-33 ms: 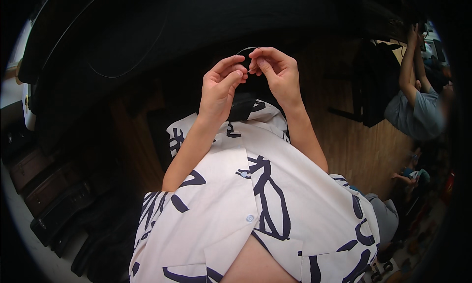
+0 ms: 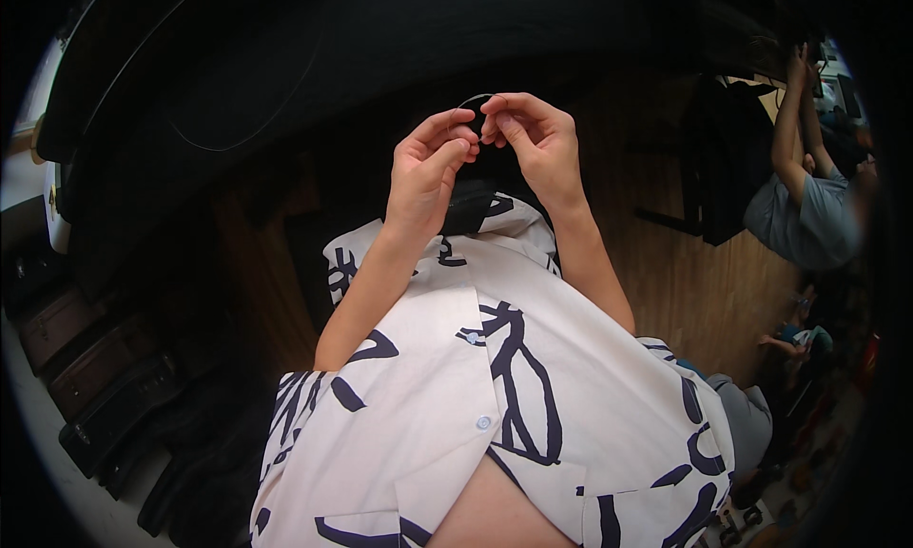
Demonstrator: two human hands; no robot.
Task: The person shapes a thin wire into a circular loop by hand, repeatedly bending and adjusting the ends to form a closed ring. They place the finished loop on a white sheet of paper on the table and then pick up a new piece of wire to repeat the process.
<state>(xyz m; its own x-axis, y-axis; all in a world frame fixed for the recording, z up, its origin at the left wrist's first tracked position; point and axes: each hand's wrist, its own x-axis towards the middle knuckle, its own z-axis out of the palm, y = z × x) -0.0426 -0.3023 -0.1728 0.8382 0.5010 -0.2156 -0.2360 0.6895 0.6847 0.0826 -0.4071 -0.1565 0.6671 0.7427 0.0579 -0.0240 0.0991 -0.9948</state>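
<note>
My left hand (image 2: 426, 172) and my right hand (image 2: 542, 153) are raised close together in front of my body, just above the hem of my patterned shirt. A thin, pale, wire-like strand (image 2: 473, 98) arches in a small loop over the fingertips of both hands. Thumb and fingers of each hand are pinched together, and the strand runs between them. At its lower part, the strand is mostly hidden by the fingertips. Whether it is wire or cord cannot be made out for sure.
A dark surface (image 2: 380, 34) spreads beyond my hands, with a thin curved line (image 2: 225, 149) lying over it at the left. Dark cases (image 2: 105, 367) stand at the lower left. On the right are a black chair-like object (image 2: 718, 158), a person in grey (image 2: 808, 220) and wooden floor (image 2: 699, 277).
</note>
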